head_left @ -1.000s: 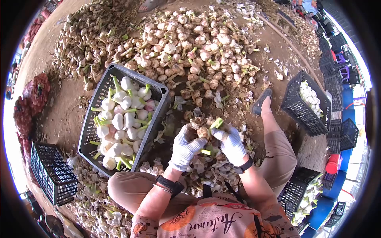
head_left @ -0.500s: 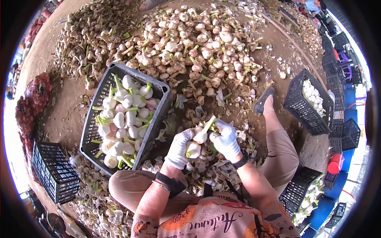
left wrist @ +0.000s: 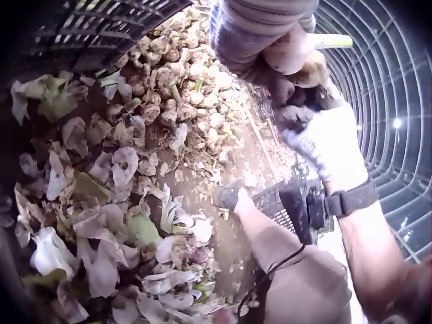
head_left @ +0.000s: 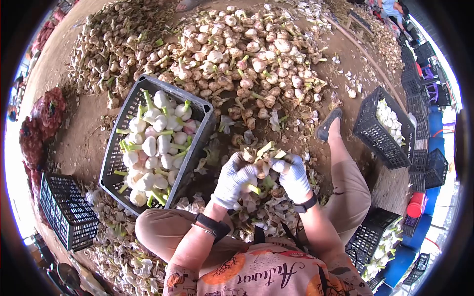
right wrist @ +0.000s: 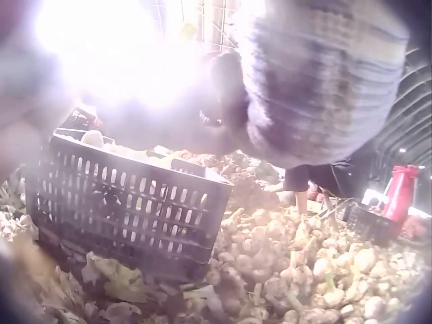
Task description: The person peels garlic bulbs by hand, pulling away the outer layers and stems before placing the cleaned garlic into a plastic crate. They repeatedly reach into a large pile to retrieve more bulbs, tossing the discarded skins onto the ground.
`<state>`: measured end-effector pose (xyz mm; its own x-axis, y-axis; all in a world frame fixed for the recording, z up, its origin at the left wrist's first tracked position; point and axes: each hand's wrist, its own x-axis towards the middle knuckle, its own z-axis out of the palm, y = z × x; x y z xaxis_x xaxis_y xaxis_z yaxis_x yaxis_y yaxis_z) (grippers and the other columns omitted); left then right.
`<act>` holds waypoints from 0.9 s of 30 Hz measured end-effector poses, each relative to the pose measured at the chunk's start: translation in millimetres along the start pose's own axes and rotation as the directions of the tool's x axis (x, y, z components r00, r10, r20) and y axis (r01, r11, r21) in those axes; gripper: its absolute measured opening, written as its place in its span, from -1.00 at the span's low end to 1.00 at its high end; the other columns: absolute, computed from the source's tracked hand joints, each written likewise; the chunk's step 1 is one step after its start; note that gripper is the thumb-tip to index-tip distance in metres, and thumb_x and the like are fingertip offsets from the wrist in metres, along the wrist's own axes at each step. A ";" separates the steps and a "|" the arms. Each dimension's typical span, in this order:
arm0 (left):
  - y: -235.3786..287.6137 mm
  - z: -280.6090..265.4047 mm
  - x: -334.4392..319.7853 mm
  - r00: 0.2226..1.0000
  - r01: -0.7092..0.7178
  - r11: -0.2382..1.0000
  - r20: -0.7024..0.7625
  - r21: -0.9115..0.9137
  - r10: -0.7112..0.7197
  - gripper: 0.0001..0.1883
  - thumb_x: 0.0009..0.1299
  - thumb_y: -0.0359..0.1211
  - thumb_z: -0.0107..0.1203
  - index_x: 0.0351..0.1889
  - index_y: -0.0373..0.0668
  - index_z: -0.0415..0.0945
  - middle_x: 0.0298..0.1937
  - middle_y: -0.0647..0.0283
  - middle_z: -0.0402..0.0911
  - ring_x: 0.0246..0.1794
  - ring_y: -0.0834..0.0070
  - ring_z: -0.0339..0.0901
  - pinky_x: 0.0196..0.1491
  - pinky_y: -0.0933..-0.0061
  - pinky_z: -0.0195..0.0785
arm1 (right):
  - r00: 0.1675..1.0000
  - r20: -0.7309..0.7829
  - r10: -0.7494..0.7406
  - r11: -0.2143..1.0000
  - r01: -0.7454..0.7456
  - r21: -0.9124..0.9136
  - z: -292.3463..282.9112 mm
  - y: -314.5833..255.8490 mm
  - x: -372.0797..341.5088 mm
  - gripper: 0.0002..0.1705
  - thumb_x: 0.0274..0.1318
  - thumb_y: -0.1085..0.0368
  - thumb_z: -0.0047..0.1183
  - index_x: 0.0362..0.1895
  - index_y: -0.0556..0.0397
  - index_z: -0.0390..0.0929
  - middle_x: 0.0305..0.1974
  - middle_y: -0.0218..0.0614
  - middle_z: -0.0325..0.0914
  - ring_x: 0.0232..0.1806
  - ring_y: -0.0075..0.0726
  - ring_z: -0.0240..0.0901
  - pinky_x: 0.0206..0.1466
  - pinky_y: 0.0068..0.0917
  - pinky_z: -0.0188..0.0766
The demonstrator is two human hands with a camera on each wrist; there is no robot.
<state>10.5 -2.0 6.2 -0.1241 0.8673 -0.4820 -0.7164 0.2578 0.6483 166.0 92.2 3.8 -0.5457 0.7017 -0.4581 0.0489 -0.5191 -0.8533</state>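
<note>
In the head view, both hands wear white knit gloves with dirty fingertips and meet over my lap. The left hand (head_left: 233, 181) grips a brownish garlic bulb (head_left: 263, 168) with loose papery skin and a cut green stem. A second, smooth pale garlic bulb (left wrist: 289, 54) sits in the left hand too, its green stem (head_left: 253, 188) poking out below the thumb. From the other side, the right hand (head_left: 295, 181) pinches at the brownish bulb's skin and stem. Glare and the glove hide most of the contact in the right wrist view.
A black crate (head_left: 185, 183) of cleaned white garlic stands left of the hands. Beyond lies a heap of unpeeled garlic (head_left: 222, 54). Peeled skins (head_left: 266, 209) litter the ground by my legs. Other crates stand at left (head_left: 69, 217) and right (head_left: 382, 135).
Half a second ago pale, clean bulbs showed between the hands; now a brownish, papery-skinned one is there. The left hand has turned, its thumb now across the front. The crates have not moved.
</note>
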 end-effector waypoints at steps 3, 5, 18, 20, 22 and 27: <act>-6.7 -11.4 7.7 0.992 -0.080 0.994 -0.105 -0.078 0.072 -0.72 0.17 -0.57 0.15 -0.14 -0.21 0.46 -0.32 0.34 0.58 -0.43 0.64 0.50 -0.35 0.63 0.39 | 0.996 0.045 0.079 0.997 -0.078 -0.018 -0.4 -3.9 -2.8 -0.80 0.00 0.37 0.07 -0.28 0.21 0.59 -0.42 -0.39 0.59 -0.50 -0.61 0.43 -0.44 -0.67 0.31; -2.3 -14.6 5.8 0.993 -0.077 0.997 -0.091 -0.026 0.074 -0.74 0.17 -0.58 0.15 -0.16 -0.21 0.48 -0.33 0.33 0.59 -0.44 0.63 0.51 -0.37 0.63 0.39 | 0.998 0.010 0.058 0.997 -0.057 -0.046 -5.5 6.2 1.8 -0.80 0.00 0.37 0.08 -0.28 0.22 0.59 -0.42 -0.38 0.59 -0.51 -0.61 0.42 -0.46 -0.67 0.30; -29.8 -15.3 7.9 0.988 -0.062 0.400 0.113 0.915 -0.105 -0.72 0.09 -0.35 0.09 -0.20 -0.08 0.56 -0.43 0.02 0.58 -0.37 0.13 0.55 -0.26 0.30 0.41 | 0.980 -0.199 0.026 0.981 0.013 0.193 -28.0 -4.7 16.6 -0.86 0.02 0.40 0.06 -0.32 0.22 0.52 -0.50 -0.28 0.54 -0.64 -0.53 0.39 -0.62 -0.65 0.31; -29.2 -16.6 12.7 0.986 -0.010 0.439 0.081 0.899 -0.145 -0.69 0.11 -0.30 0.15 -0.16 -0.14 0.56 -0.33 0.00 0.59 -0.29 0.17 0.57 -0.20 0.32 0.41 | 0.982 -0.186 0.030 0.974 0.013 0.228 -30.6 -3.0 14.6 -0.87 0.04 0.37 0.05 -0.32 0.18 0.52 -0.52 -0.29 0.54 -0.64 -0.52 0.39 -0.58 -0.65 0.36; -33.1 -15.7 17.1 0.998 -0.062 0.661 0.045 0.748 0.043 -0.57 0.12 -0.21 0.24 -0.10 -0.27 0.52 -0.19 -0.03 0.58 -0.18 0.21 0.56 -0.11 0.37 0.39 | 0.981 -0.144 0.128 0.948 -0.079 0.309 -29.9 -0.8 12.9 -0.76 0.09 0.19 0.05 -0.26 0.10 0.52 -0.53 -0.39 0.50 -0.63 -0.59 0.35 -0.63 -0.65 0.25; -21.5 -1.3 7.8 0.898 -0.322 0.424 0.131 0.847 0.420 -0.47 0.13 -0.07 0.26 -0.10 -0.27 0.45 -0.29 0.03 0.55 -0.30 0.15 0.55 -0.26 0.32 0.41 | 0.940 -0.157 0.303 0.852 -0.193 0.487 -2.0 5.3 8.6 -0.74 0.08 0.10 0.11 -0.29 0.00 0.50 -0.57 -0.44 0.47 -0.63 -0.54 0.36 -0.63 -0.62 0.24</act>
<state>24.1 -1.3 -12.2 -0.3225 0.9429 -0.0834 0.3175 0.1908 0.9289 163.2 96.5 -5.1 -0.3667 0.5791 -0.7281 -0.2599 -0.8152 -0.5175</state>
